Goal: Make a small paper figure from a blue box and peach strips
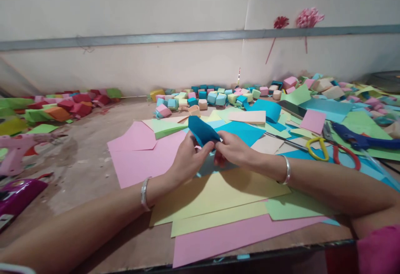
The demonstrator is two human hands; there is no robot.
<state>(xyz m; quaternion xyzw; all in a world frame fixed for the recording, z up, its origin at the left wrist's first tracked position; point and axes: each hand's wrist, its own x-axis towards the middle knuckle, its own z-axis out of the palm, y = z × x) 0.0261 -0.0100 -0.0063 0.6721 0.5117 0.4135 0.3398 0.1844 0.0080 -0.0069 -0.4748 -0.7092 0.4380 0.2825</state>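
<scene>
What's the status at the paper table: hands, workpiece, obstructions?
Left hand and right hand both pinching folded blue paper. Held above loose coloured sheets. Scissors lie right, apart.

Worn wooden table (90, 157), pretty cluttered. Loose pink sheets (137, 157) and yellow sheets (218, 190) overlap across the centre and bottom of the frame. A row of folded paper cubes (203, 97) runs along the back, with a red and green pile (62, 107) upper left. Scissors (328, 149) lie at the right, a pink glue gun (15, 149) at the left edge.
</scene>
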